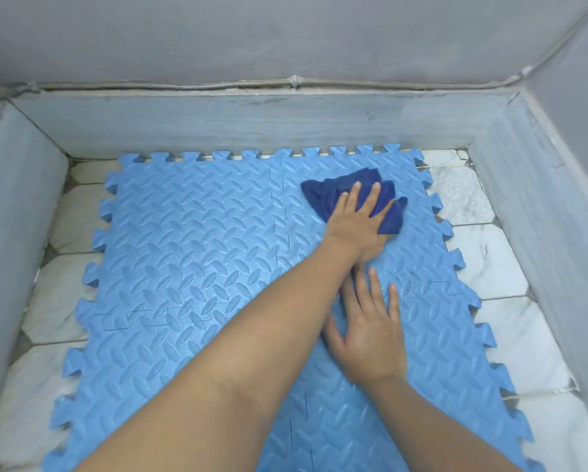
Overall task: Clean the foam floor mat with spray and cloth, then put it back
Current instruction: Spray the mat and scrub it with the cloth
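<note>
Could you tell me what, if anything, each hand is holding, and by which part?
The left hand presses on the middle of the dark blue cloth, fingers spread. The right hand holds nothing, flat on the foam mat.

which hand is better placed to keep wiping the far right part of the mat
The left hand: it lies flat on the cloth at the far right of the mat. The right hand is bare, pressed flat on the mat nearer the person.
</note>
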